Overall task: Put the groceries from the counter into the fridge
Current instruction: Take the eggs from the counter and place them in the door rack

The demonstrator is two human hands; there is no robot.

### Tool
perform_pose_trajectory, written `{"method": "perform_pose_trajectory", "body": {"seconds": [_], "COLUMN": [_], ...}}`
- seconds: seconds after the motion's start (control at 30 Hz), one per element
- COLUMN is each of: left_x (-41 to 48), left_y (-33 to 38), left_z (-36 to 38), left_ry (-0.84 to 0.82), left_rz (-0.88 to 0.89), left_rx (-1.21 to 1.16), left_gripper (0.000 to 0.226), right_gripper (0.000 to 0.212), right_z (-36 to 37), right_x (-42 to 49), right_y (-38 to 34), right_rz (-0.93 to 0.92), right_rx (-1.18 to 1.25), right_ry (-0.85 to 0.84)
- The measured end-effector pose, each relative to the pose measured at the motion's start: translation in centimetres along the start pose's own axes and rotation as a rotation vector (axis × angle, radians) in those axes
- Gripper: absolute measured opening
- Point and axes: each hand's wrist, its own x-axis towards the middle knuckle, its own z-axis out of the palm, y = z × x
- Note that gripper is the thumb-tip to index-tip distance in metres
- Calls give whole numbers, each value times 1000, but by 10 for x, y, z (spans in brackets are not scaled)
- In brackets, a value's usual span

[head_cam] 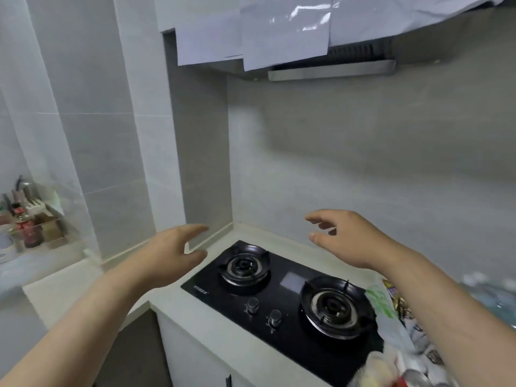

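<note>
Both hands hover over the hob (223, 297) and hold nothing: the left hand (173, 252) has its fingers spread and relaxed, and the right hand (343, 236) is just as loose, thumb and fingers apart

The groceries (384, 300) lie on the counter (92, 286) at the lower right, under the right forearm. They touch the hob's right edge, just beside the right burner (332, 305). A green-and-white bag, printed packets and a pale bag nearer the front can be made out; the rest is blurred. The fridge is out of view

The step in hand looks like the 1st pick-up, and both hands sit beyond the pile, so the right one should drop back toward it. Soft bags probably handle best gripped round the body, not by loose film, with the left hand under anything floppy. Lifting straight up should keep the film off the burner's prongs and away from the 2 knobs (264, 311). Taking 1 or 2 items per trip would leave a hand free for the fridge door
</note>
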Motion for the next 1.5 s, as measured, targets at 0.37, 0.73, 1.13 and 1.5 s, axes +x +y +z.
{"method": "perform_pose_trajectory", "body": {"seconds": [0.37, 0.73, 1.13, 1.5], "left_x": [51, 30, 10, -42], "left_y": [48, 170, 239, 246], "left_z": [82, 172, 247, 312], "left_ry": [-206, -405, -535, -602], "left_rz": [324, 545, 510, 357], "left_rx": [-174, -283, -252, -452], "left_gripper": [52, 49, 52, 29], "right_gripper": [40, 39, 40, 34], "right_z": [-7, -7, 8, 55], "right_x": [-94, -213, -256, -279], "right_y": [58, 126, 207, 251], "right_rz": [424, 654, 689, 717], "right_rx": [14, 3, 111, 251], "right_ry": [169, 245, 201, 139]}}
